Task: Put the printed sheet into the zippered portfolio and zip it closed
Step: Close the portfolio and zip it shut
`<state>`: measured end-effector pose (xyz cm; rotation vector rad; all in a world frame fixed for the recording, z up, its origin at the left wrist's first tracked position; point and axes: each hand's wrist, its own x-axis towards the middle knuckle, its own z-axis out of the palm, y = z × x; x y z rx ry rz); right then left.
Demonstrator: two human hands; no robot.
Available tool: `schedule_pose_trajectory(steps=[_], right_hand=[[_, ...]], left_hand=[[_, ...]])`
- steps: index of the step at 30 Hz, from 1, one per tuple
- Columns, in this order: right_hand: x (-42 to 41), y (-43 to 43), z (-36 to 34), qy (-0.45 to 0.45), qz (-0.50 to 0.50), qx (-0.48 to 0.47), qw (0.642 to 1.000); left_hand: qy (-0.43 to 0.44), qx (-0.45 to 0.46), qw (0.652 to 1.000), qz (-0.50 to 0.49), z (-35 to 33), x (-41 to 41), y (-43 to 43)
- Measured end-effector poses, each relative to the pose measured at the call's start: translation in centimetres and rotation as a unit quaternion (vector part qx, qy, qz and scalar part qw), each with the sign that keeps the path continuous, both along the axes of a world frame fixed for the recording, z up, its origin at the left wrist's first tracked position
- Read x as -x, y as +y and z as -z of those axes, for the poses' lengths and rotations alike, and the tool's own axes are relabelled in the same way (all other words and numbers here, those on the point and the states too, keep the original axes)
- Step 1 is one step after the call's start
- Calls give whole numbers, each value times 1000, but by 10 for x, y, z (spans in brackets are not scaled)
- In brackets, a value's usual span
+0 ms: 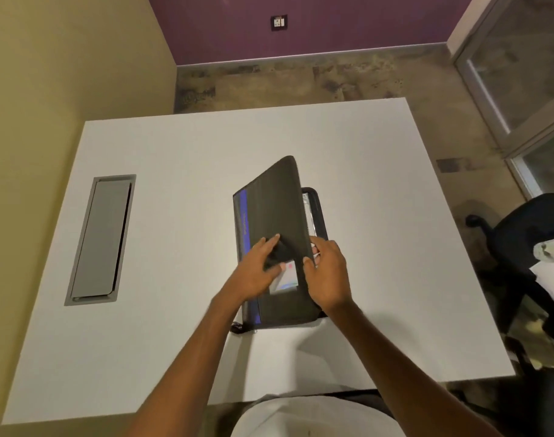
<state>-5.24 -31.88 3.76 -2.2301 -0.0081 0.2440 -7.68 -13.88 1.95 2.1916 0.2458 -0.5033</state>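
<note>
Portfolio [271, 222] lies near the middle of the white worktop [181, 146], dark cover with a blue stripe along its left edge. Cover is raised at an angle, not shut; the lower half [317, 209] shows on the right beneath it, with a strip of shiny lining. Contents of the inside cannot be told. A white card with coloured print [286, 279] shows on the cover's near part, between the two hands.

Left hand [258, 272]: fingers spread flat on the cover, gripping nothing. Right hand [327, 272]: curled around the cover's right edge, thumb on top.

Zip pull [237, 328] hangs at the near left corner. Grey hatch [100, 239] set in the worktop, far left.
</note>
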Motion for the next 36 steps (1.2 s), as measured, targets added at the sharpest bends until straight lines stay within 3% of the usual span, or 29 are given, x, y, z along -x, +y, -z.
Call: schedule_pose_trajectory(steps=[7,14,19,23,27,33,36], right_hand=[[-23,-50,48,113,62,30,991],[-26,-61,80,205,5,67,976],[-12,-57,85,193,-77,140,968],[8,-50,84,120,-64,192,972],[40,-34,78,40,8,114,993],[100,2,89,131,-42,50,989],[123,19,99,182,-55,40,981]], left_hand=[[16,-129,989,76,61,27,-52],[75,-234,963,110,81,24,-88],[62,-237,965,95,90,27,-93],[0,-167,986,14,86,44,-81],[-51,-166,980,-101,82,83,-56],[-70,-169,960,-214,86,143,-24],[-24,-188,957,-219,89,159,-17]])
